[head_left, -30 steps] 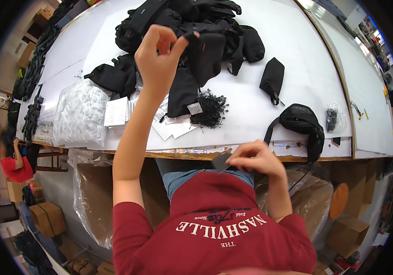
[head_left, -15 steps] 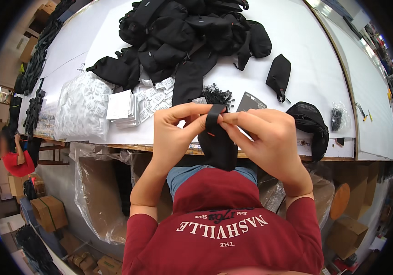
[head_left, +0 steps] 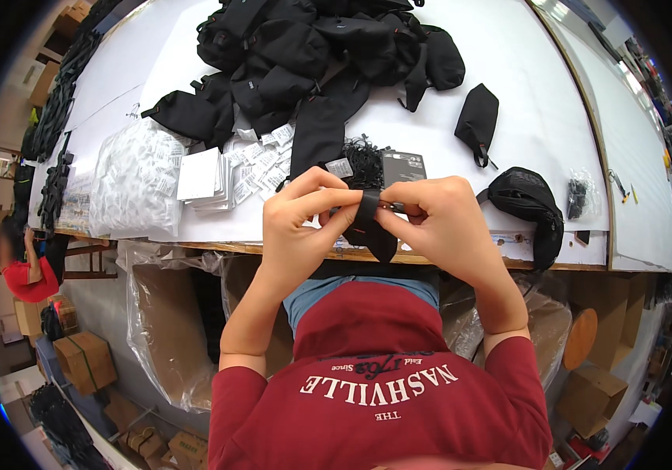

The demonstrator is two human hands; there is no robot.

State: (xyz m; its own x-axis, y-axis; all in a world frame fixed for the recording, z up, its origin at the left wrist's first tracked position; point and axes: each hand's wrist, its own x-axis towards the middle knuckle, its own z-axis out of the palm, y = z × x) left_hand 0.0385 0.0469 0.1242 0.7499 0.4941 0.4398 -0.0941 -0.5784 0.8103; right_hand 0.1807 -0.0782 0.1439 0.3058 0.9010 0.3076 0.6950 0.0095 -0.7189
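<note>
Just over the table's front edge, both hands work at a small black fabric pouch (head_left: 383, 246), whose lower end hangs toward me. My left hand (head_left: 304, 227) is closed, thumb and forefinger pinching the pouch's wide black strap (head_left: 366, 211). Opposite it, my right hand (head_left: 441, 223) pinches the pouch close beside the strap. Something small and dark shows at those fingertips, too small to name. Right behind my hands lie a heap of thin black cords (head_left: 363, 159), a small white label (head_left: 339, 168) and a dark grey printed card (head_left: 405, 164).
A big heap of black bags (head_left: 304, 55) covers the table's far middle. Left are a clear bag of white labels (head_left: 136, 180), loose labels (head_left: 261, 168) and stacked white cards (head_left: 199, 176). Right are a pouch (head_left: 478, 121) and a rounded black bag (head_left: 525, 205). A co-worker (head_left: 27, 266) is far left.
The pouch has tilted, and less of its hanging end shows. My right hand has shifted slightly left and down, uncovering more of the grey card. My left hand still pinches the strap.
</note>
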